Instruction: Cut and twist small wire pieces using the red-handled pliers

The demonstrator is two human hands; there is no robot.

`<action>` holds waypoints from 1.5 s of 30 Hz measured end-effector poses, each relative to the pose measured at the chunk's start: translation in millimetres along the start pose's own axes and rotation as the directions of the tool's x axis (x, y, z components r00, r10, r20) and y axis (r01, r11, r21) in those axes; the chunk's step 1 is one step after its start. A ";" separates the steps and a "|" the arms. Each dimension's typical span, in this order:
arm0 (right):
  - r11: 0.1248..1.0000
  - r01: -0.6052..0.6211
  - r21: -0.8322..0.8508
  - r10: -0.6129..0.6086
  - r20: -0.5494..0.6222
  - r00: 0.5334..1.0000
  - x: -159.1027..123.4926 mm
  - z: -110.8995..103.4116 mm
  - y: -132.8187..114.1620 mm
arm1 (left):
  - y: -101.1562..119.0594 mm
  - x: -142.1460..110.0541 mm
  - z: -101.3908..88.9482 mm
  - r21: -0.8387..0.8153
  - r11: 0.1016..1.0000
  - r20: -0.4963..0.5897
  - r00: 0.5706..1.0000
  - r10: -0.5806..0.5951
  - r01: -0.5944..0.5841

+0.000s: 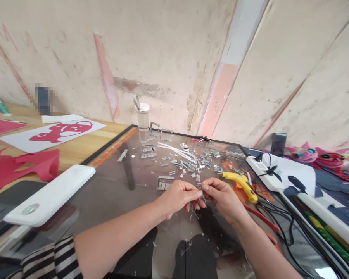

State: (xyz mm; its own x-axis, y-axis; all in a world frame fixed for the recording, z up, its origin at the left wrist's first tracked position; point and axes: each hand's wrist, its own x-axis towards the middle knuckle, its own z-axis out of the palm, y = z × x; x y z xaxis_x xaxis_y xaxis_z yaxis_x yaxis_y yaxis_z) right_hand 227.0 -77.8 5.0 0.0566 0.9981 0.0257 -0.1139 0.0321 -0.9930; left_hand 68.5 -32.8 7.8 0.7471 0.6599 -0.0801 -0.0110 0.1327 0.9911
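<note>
My left hand [178, 197] and my right hand [221, 197] meet over a glass sheet [110, 193] in a black frame. Both are closed in a pinch on one small thin silvery piece [200, 190] held between their fingertips. Just beyond the hands, several small grey cut pieces [192, 164] lie scattered on the glass. A little grey assembly of such pieces [164, 183] sits left of my left hand. A yellow glue gun [241, 183] lies just right of my right hand.
A white power bank [50, 195] lies at the left, a clear jar [143, 115] stands at the back edge. A white power strip [263, 170] with black cables is at the right. Red paper cutouts [61, 131] cover the wooden table on the left.
</note>
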 end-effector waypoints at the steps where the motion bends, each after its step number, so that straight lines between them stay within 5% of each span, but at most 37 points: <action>1: 0.999 -0.014 0.029 0.014 -0.003 1.000 0.2 0.2 0.1 | -0.1 0.2 -0.3 -0.009 1.000 0.002 1.000 -0.010 0.010; 11: 0.997 0.020 0.069 -0.018 -0.021 1.000 0.9 2.3 0.1 | -1.9 0.4 0.3 -0.086 0.994 0.012 0.997 -0.071 0.072; 21: 0.964 -0.109 0.241 0.097 0.063 0.993 0.7 -2.0 -3.2 | -1.6 0.5 -1.7 -0.156 0.984 0.041 0.996 -0.077 0.083; 34: 0.987 0.015 -0.159 -0.020 -0.028 0.999 1.4 -3.5 1.0 | -2.2 1.6 -3.4 -0.163 0.981 0.022 0.994 -0.103 0.106; 45: 0.982 0.060 -0.181 -0.076 -0.088 0.993 1.5 1.0 0.5 | -4.2 2.3 -4.3 -0.168 0.979 0.014 0.994 -0.113 0.113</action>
State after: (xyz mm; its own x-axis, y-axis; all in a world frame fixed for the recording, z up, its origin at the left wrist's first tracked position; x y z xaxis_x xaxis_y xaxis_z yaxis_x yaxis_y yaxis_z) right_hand 226.0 -76.3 4.7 0.1527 0.9840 0.0913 0.0707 0.0813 -0.9942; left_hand 67.5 -28.7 3.0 0.7528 0.6303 -0.1898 -0.0374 0.3289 0.9436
